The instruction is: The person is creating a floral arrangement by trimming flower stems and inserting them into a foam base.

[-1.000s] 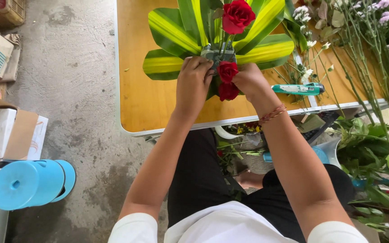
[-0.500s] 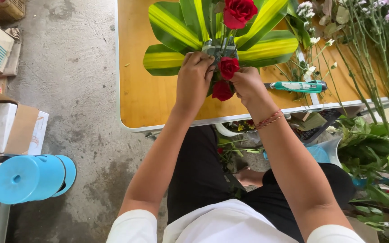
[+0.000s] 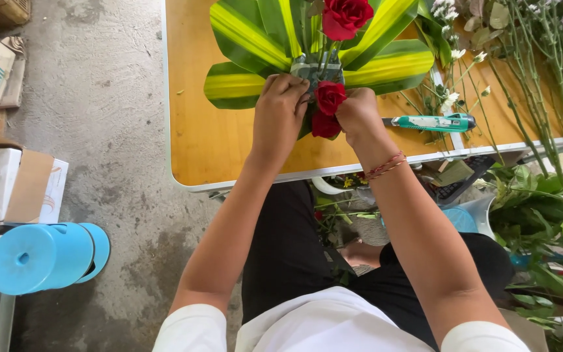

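Both hands are in tight at the heart of the arrangement: the left hand [image 3: 280, 107] pinches in at nine o'clock of the small red rose [image 3: 329, 98], the right hand [image 3: 360, 112] closes at its three o'clock, fingers bunched on the stem area, though exactly what each grips is hidden. A second rose [image 3: 325, 125] sits just below, a taller rose [image 3: 345, 16] at twelve. Best pressed straight down into the grey block [image 3: 314, 69], I'd say, steadying low. Striped green-yellow leaves [image 3: 249, 39] crowd round. A teal-handled cutter [image 3: 433, 122] lies at three o'clock on the desk [image 3: 197, 130], with loose flower stems [image 3: 542, 72] beyond.
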